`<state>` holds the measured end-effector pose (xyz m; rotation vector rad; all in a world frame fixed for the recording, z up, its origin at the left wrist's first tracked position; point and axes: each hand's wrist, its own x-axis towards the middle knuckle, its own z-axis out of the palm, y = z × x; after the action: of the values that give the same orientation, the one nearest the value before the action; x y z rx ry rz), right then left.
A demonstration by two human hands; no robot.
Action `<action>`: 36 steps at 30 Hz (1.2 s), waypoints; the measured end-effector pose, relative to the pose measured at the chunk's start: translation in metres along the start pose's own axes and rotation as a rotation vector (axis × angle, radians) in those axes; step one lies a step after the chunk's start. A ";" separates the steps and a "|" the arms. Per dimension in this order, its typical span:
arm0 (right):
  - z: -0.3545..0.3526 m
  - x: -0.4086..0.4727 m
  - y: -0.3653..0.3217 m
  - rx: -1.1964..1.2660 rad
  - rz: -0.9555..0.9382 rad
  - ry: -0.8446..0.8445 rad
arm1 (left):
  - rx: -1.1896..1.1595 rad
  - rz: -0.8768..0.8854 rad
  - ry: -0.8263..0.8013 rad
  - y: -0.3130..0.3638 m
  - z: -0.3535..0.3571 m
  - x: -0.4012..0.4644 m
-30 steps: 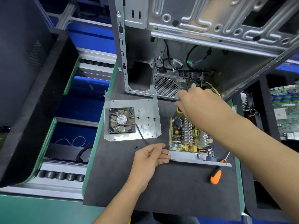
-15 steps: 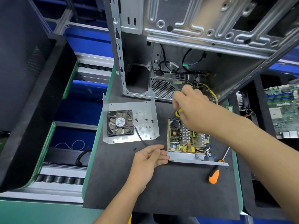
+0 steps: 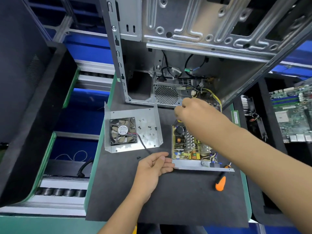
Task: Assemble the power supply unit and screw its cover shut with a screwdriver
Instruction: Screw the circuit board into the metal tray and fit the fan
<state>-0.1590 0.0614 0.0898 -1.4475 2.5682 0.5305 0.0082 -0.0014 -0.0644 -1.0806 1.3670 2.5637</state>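
The open power supply unit [image 3: 187, 149] lies on the black mat, circuit board up, its metal base wall [image 3: 194, 164] facing me. My right hand [image 3: 194, 114] is curled over the unit's far end and grips a small yellow thing [image 3: 179, 120], mostly hidden under the fist. My left hand [image 3: 155, 166] rests with relaxed fingers against the base's near-left corner. The cover [image 3: 148, 119] lies to the left, inside up, holding a black fan [image 3: 122, 130] and several loose screws [image 3: 149, 127]. An orange-handled screwdriver [image 3: 220, 182] lies near the unit's right corner.
An open metal computer case [image 3: 194, 39] stands right behind the unit, with yellow wires [image 3: 216, 98] running into it. One loose screw [image 3: 138, 157] lies on the black mat [image 3: 168, 200]. A motherboard [image 3: 293, 112] sits at the right. Roller conveyors [image 3: 59, 191] are at the left.
My right hand has kept working at the unit's far end with only a small shift. My left hand has stayed at the near-left corner. The view has moved slightly.
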 end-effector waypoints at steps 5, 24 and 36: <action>-0.002 0.002 -0.003 0.167 0.106 0.017 | 0.002 -0.006 -0.003 0.000 0.000 0.000; -0.001 0.005 0.004 0.286 0.140 -0.041 | -0.014 -0.016 -0.015 0.000 -0.001 0.000; 0.005 0.000 -0.004 0.157 0.096 -0.055 | -0.012 -0.011 -0.021 0.002 0.000 0.000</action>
<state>-0.1559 0.0610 0.0836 -1.2475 2.5810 0.3655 0.0078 -0.0026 -0.0626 -1.0562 1.3393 2.5708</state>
